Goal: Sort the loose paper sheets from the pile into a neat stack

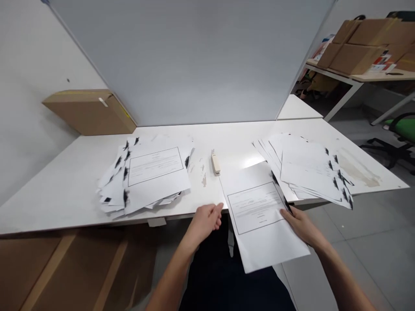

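Observation:
My right hand (300,224) grips the right edge of a printed sheet set (259,211) with a boxed text block, pulled half over the front edge of the white table (58,190). A black clip sits at that edge by my fingers. My left hand (207,218) hovers at the table's front edge just left of the sheets, fingers loosely curled and apart, holding nothing. A cream stapler (215,164) lies on the table beyond it. A messy pile of clipped papers (147,177) lies at the left, another fanned pile (311,170) at the right.
A white partition panel (194,60) stands along the table's back. A cardboard box (89,111) leans at the back left. Brown cardboard (65,268) lies under the table on the left. At the far right stand a table with boxes (363,47) and a green chair (402,129).

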### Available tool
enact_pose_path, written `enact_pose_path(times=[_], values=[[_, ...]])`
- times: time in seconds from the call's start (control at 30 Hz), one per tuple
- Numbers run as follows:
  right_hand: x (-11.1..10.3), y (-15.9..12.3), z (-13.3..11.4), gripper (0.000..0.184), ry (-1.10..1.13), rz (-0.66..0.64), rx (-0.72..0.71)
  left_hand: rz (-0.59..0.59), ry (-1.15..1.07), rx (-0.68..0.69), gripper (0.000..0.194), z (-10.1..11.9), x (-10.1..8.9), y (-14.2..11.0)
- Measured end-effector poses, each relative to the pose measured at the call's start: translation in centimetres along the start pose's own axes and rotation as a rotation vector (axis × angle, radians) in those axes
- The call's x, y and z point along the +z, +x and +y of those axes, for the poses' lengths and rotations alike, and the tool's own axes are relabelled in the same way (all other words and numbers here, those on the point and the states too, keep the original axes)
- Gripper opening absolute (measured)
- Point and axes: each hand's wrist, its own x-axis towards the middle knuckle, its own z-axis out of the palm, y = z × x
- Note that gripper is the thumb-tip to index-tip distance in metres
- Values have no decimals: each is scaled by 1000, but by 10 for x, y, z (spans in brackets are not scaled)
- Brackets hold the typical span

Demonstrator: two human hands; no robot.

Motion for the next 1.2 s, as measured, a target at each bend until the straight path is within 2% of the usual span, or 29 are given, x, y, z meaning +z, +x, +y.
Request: enact_pose_path(times=[0.1, 0.17, 0.23, 0.33, 0.47, 0.6, 0.77, 0.87, 1.03, 1.2], values=[[7, -11, 6, 36, 104, -18, 45, -123, 199, -24, 56, -12, 15, -13], [8, -16, 5, 38, 174, -40, 81, -151, 140, -31, 54, -22, 26, -14], [8, -19, 3, 41, 251, -73, 116, -173, -27, -59, 49, -30, 38, -12], [11, -21, 2, 44, 321, -82, 113, -121, -152, -47, 45, -35, 52, -11], [15, -21, 5, 44, 274, 24, 15, -25, -36, 12, 45, -33, 57, -18], [16, -22, 6, 41, 304, 54, -14, -8, 65, 21, 48, -28, 50, -24], [16, -20, 0, 45, 505, -64, 89, -27, 203, 3, 53, -12, 31, -25], [17, -18, -2, 47, 583, -91, 121, -4, 256, -4, 53, -3, 18, -25], [18, -16, -2, 48, 662, -115, 143, 174, 343, 145, 48, 11, 0, -17], [18, -15, -3, 48, 712, -130, 163, 450, 521, 394, 34, 14, -12, 16]])
